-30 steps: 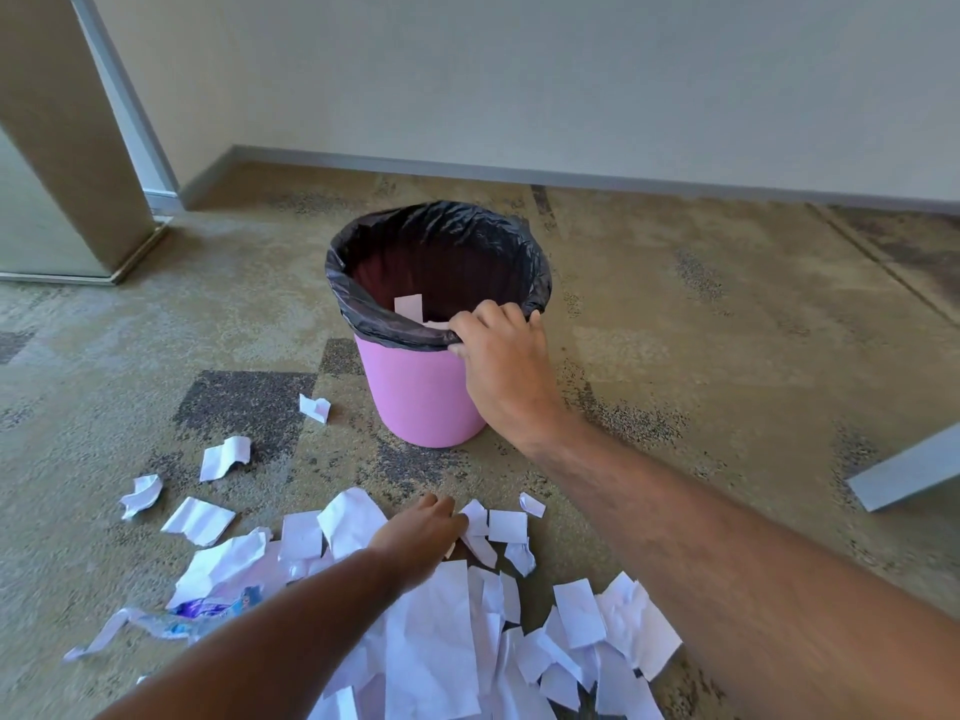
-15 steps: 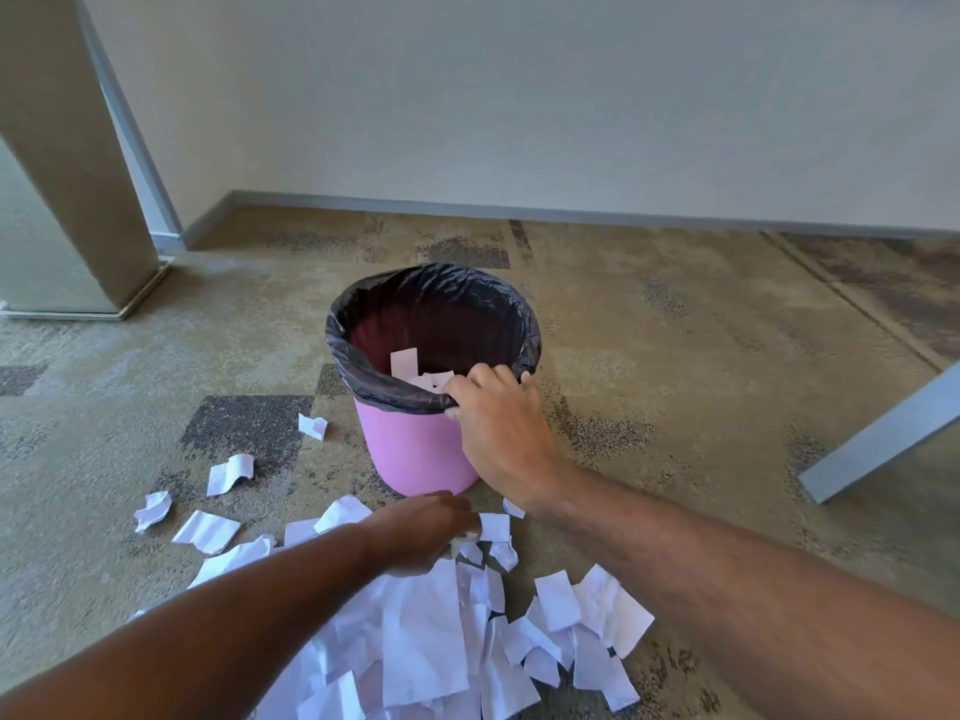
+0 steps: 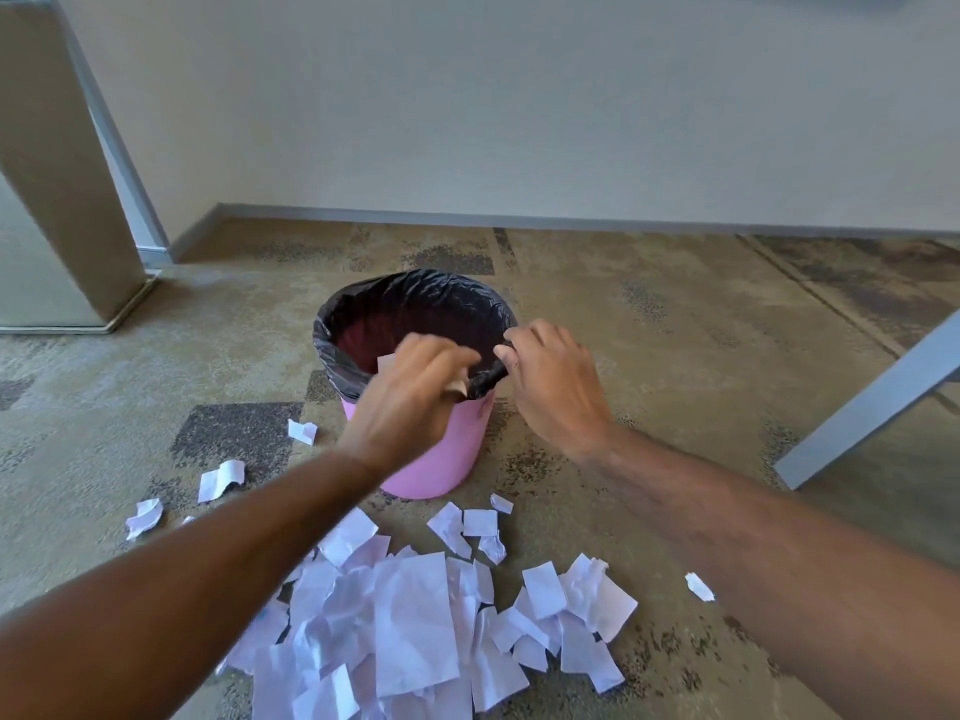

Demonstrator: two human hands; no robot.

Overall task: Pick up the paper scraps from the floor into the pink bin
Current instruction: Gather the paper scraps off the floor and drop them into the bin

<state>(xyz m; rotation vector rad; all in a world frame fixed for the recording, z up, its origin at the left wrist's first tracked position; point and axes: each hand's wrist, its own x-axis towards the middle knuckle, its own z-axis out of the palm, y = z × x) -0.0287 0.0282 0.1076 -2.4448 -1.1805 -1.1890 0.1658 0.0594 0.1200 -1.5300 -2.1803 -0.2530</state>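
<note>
Left of the round pink plastic bin (image 3: 441, 449) with its black bag liner (image 3: 415, 293) a few stray crumpled white paper scraps (image 3: 221, 479) sit on the patterned carpet floor (image 3: 649, 356), with the big pile of them just in front of the bin. The left hand (image 3: 410, 387) is over the bin's mouth, grip pinched on a small scrap (image 3: 458, 389), while the right hand (image 3: 556, 381) has its grip curled on the liner at the bin's right rim. This stuff looks featherlight and floppy, so I'd scoop a bunch from the pile's edge, not chase single bits.
</note>
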